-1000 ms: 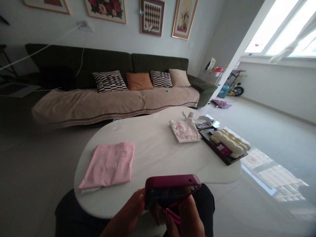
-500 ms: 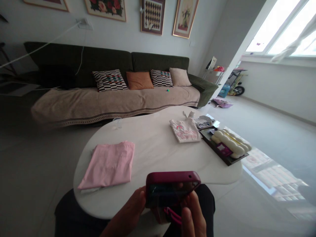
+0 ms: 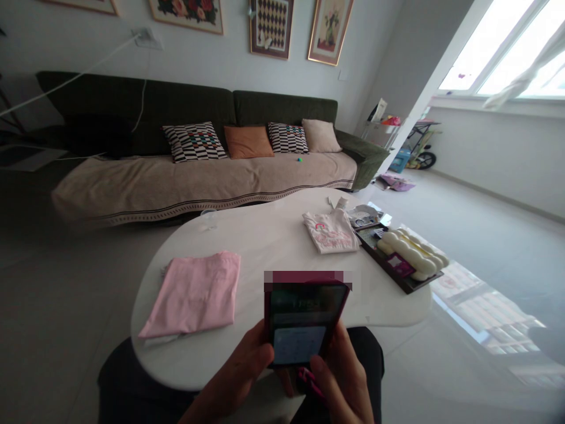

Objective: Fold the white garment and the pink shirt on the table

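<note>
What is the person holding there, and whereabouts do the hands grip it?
A phone in a magenta case, held in both hands by its lower part: the left hand on its left edge, the right hand on its right edge, screen facing the person.

Dim room, window (image 3: 507, 53) glare, warped edges

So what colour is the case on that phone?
The phone case is dark magenta, seen best in the head view.
</note>
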Motion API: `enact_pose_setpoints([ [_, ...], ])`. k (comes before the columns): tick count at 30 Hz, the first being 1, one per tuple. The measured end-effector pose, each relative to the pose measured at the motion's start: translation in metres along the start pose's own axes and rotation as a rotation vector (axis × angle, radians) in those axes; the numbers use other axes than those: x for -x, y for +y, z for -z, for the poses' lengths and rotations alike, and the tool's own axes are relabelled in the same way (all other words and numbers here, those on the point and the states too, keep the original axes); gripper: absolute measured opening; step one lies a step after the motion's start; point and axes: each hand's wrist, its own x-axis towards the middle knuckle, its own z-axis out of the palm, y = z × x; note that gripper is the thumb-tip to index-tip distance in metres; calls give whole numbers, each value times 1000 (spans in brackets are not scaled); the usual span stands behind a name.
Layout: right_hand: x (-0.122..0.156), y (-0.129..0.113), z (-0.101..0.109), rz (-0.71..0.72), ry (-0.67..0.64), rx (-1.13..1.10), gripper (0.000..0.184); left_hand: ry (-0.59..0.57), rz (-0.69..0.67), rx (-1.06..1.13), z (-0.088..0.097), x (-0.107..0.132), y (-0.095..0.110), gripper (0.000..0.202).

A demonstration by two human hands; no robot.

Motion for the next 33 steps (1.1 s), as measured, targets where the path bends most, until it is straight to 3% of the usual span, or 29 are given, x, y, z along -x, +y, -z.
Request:
enact_pose_setpoints([
  [4, 0, 10, 5, 30, -27, 5, 57, 10, -26, -15, -4, 0, 5, 40],
  [8, -2, 12, 6, 41, -52, 7, 53, 12, -13, -32, -2, 4, 5, 34],
  [19, 2, 16, 6, -22, -44, -36, 59, -44, -54, 0, -3, 2, 7, 34],
  [27, -1, 12, 1, 35, -28, 9, 58, -57, -56, 13, -2, 2, 7, 41],
  [33, -2, 9, -5, 52, -62, 43, 67, -69, -37, 47, -5, 0, 13, 45],
])
